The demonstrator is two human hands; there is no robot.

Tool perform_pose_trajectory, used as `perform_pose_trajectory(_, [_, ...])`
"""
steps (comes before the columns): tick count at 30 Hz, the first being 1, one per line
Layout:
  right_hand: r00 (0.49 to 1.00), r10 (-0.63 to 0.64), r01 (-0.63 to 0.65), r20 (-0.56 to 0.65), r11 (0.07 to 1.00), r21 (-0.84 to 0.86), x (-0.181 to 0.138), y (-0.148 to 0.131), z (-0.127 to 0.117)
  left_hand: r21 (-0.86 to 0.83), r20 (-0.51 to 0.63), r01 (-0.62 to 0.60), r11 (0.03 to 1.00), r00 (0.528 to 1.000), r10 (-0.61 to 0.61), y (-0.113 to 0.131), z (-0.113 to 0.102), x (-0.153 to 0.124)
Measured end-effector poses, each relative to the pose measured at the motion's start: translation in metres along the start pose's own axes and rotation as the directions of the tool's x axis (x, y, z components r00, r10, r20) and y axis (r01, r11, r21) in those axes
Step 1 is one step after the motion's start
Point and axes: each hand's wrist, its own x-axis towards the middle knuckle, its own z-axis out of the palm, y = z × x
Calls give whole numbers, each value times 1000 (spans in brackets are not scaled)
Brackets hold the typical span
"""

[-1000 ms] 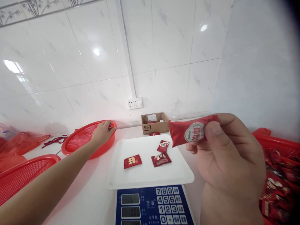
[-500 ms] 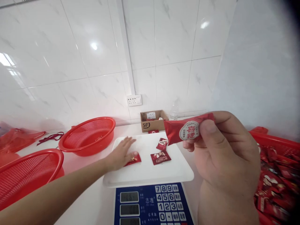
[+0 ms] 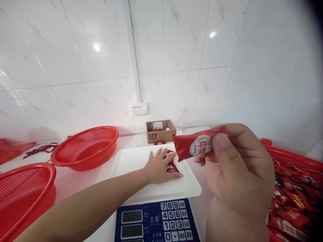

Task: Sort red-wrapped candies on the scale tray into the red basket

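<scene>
Over the weighing scale's (image 3: pixel 151 220) white tray (image 3: pixel 135 159), your left hand (image 3: pixel 159 168) fans its fingers across dark-red packets (image 3: pixel 172 166), while at the tray's right your right hand (image 3: pixel 238 173) pinches a red HAPPY packet (image 3: pixel 185 145) by one end, seemingly leaving its round label (image 3: pixel 199 146) readable.

Scale (image 3: pixel 152 216) mid-desk (image 3: pixel 92 173); packets (image 3: pixel 172 167) on right part of its tray (image 3: pixel 133 158), left hand (image 3: pixel 160 166) over them; box (image 3: pixel 160 137) behind tray, bottle (image 3: pixel 181 125) right of box, wall socket (image 3: pixel 140 109) above and left. Two baskets (image 3: pixel 82 166) left of scale, one nearer, one farther back; filled basket (image 3: pixel 290 154) far right; right hand (image 3: pixel 237 171), gripping one packet (image 3: pixel 188 146), between it and scale in view.
</scene>
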Motion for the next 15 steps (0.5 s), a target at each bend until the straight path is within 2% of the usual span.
perform_pose_trajectory(7, [1000,0,0,-5,1000,-16,1,-1,-2,45,-51,-91,995,994,93,8,3,9])
perform_pose_trajectory(15, [999,-32,33,18,999,-25,1,-1,-1,83,-39,-142,986,989,146,7,6,2])
